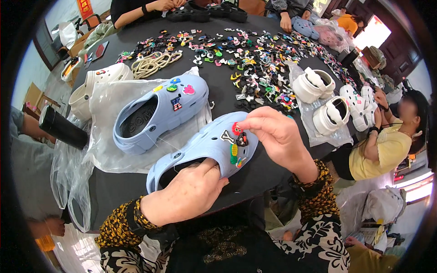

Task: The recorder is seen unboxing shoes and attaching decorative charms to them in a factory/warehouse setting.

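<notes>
Tilted at the table's near edge is a light blue clog. My left hand grips it with its fingers inside the opening, where they are hidden, and the thumb outside. My right hand pinches a red shoe charm at the toe holes; whether its stem is fully in cannot be seen. Around it on the toe sit a letter charm, a pineapple charm and a few others. The matching light blue clog, with several charms on its toe, rests behind on a white plastic bag.
Many loose charms cover the far middle of the dark table. Cords, a white clog and a black cylinder lie left. White shoes stand right. A person handles white clogs; others work across.
</notes>
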The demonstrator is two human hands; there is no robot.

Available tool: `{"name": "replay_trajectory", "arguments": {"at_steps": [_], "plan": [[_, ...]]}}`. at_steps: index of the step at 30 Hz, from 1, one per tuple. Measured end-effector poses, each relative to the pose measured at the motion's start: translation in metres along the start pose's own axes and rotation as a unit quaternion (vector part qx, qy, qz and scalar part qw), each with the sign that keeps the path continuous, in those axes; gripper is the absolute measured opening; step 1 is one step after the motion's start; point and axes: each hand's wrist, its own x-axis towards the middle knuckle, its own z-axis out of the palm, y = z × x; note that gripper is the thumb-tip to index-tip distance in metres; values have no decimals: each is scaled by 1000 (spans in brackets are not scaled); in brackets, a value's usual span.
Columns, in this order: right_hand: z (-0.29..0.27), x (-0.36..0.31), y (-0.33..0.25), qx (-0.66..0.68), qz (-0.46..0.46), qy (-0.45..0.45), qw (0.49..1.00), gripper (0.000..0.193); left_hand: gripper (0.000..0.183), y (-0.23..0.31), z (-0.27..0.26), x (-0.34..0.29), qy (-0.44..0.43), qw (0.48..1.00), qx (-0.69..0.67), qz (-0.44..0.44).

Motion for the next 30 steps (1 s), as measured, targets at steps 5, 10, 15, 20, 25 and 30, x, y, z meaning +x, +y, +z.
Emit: {"name": "replay_trajectory", "arguments": {"at_steps": [5, 10, 15, 20, 25, 30], "plan": [[5, -3, -8, 9, 29, 27, 999, 26, 20, 4, -4, 3, -5, 1000, 13, -10], [10, -1, -3, -91, -99, -15, 991, 29, 21, 1, -1, 4, 6, 1000, 7, -15], [3, -2, -2, -112, -108, -11, 988, 33, 22, 0, -5, 7, 17, 1000, -7, -20], [-4, -3, -11, -96, -61, 39, 993, 33, 22, 3, -15, 2, -19, 997, 33, -68], [3, -9, -9, -112, -50, 24, 992, 26, 19, 6, -38, -8, 7, 994, 68, -91], [5, -14, -6, -120, -25, 0, 993, 25, 20, -3, -82, -27, 144, 977, 133, -88]]}}
